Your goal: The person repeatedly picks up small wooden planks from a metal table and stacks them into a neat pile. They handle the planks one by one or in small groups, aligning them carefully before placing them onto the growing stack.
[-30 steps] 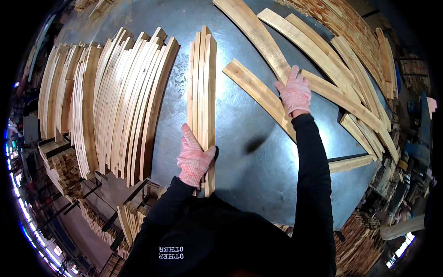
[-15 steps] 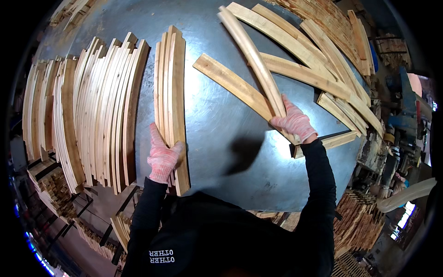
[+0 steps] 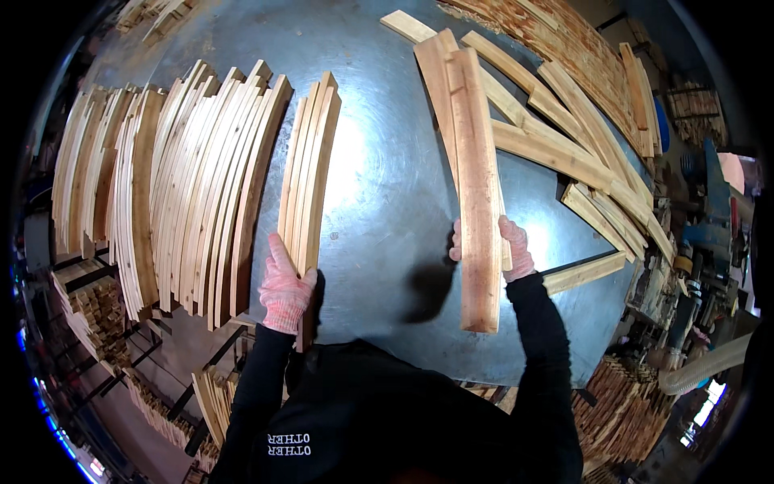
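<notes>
My left hand (image 3: 285, 290), in a pink-and-white knit glove, closes round the near end of a small bundle of curved wooden slats (image 3: 310, 177), thumb on its right side. The bundle's slats stand on edge, side by side. My right hand (image 3: 520, 250), gloved alike, wraps from the right around wooden boards. A broad board (image 3: 478, 194) lies face up on top, and another board (image 3: 435, 81) shows beneath it, splayed to the left at the far end. Fingertips of the right hand appear at their left edge; the palm is hidden under the wood.
Beneath everything is a grey metal tabletop (image 3: 379, 266). Rows of curved slats (image 3: 193, 194) stand along its left side. A loose, crossed pile of boards (image 3: 556, 153) covers the right. Stacked lumber (image 3: 629, 403) and a ribbed hose (image 3: 705, 363) are beyond the lower right edge.
My right hand has come lower and now holds boards upright in view, broad face showing, instead of a slanting narrow one. The left hand stays on its bundle; the view has shifted slightly.
</notes>
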Motion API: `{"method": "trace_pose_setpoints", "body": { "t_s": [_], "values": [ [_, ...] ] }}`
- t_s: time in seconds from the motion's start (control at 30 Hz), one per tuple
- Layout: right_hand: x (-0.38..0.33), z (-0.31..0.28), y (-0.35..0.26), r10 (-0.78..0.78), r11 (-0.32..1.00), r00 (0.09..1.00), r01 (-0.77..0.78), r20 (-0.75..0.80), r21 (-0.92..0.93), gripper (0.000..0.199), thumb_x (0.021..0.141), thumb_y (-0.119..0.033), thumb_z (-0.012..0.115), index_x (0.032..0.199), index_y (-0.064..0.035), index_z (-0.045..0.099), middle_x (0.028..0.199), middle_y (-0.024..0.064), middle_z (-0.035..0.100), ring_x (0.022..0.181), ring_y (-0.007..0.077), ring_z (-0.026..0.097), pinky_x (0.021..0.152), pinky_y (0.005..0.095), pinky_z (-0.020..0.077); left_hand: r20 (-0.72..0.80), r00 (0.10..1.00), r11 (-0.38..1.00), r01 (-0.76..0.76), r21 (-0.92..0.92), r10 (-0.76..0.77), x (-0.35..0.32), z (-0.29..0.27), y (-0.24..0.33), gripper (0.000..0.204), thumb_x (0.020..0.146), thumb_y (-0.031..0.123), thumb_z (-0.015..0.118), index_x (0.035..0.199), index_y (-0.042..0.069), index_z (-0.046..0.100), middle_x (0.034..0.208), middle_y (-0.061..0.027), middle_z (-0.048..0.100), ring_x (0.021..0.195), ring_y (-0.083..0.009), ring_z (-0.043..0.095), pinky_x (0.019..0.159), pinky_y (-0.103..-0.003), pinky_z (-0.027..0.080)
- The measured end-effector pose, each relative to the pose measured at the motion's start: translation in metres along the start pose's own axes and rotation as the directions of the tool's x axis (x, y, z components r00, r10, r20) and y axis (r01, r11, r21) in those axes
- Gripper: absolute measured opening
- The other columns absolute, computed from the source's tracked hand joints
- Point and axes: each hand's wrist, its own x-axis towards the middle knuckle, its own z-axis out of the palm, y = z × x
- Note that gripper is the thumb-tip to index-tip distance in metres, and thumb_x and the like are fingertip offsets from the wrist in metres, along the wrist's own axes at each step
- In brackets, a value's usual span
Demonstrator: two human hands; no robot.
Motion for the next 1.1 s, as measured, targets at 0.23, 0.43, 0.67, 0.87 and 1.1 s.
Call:
{"method": "trace_pose_setpoints", "body": {
  "t_s": [0.23,0.43,0.67,0.87,1.1],
  "values": [
    [0.085,-0.006,0.046,-0.074,0.995,0.98,0.06,0.186,0.08,0.072,0.084,-0.03,0.077,0.138,0.0074,0.048,0.129,0.0245,0.061,0.119,0.0382,0.062,0.104,0.0511,0.0504,0.076,0.923,0.628,-0.194,-0.753,0.377,-0.044,-0.018,0.078,0.105,0.082,0.048,0.079,0.154,-0.007,0.027,0.145,-0.028,0.047,0.13,-0.0354,0.05,0.11,-0.048,0.041],
    [0.107,-0.008,0.026,-0.103,0.99,0.978,0.083,0.18,0.116,0.066,0.08,-0.022,0.079,0.132,0.0103,0.051,0.123,0.0231,0.062,0.106,0.0409,0.066,0.094,0.0501,0.0572,0.37,0.909,0.518,0.226,-0.825,0.192,-0.025,-0.021,0.081,0.043,0.093,0.029,0.067,0.124,-0.001,0.062,0.08,-0.0036,0.065,0.051,-0.0106,0.055,0.047,-0.029,0.049],
    [0.094,-0.001,0.007,-0.131,0.989,0.991,0.131,0.004,-0.076,0.074,0.083,-0.034,0.083,0.133,0.008,0.048,0.118,0.0219,0.063,0.102,0.0397,0.067,0.09,0.0487,0.0588,-0.288,0.89,0.919,-0.388,-0.069,0.354,-0.046,0.001,0.039,0.066,0.088,0.015,0.072,0.145,0.0,0.042,0.1,-0.0214,0.063,0.08,-0.0379,0.064,0.07,-0.045,0.055],
    [0.088,0.047,0.045,-0.504,0.456,0.848,0.101,-0.162,-0.884,0.047,0.099,-0.025,0.064,0.135,0.0046,0.054,0.124,0.0211,0.063,0.105,0.0312,0.067,0.092,0.0396,0.0561,-0.181,0.862,0.671,-0.486,-0.56,0.473,-0.023,-0.028,0.107,0.067,0.09,0.025,0.071,0.141,-0.006,0.04,0.115,-0.0241,0.058,0.106,-0.0345,0.06,0.084,-0.04,0.052],
    [0.108,0.062,0.049,-0.128,0.95,0.946,0.03,-0.299,-0.312,0.042,0.105,-0.034,0.054,0.131,-0.0021,0.061,0.116,0.0166,0.067,0.105,0.0262,0.067,0.091,0.0362,0.0537,0.183,0.949,0.661,-0.033,-0.75,0.255,0.085,0.007,0.14,0.075,0.096,0.063,0.05,0.137,0.0,0.049,0.108,-0.0235,0.068,0.108,-0.0366,0.064,0.088,-0.04,0.049]
  ]
}}
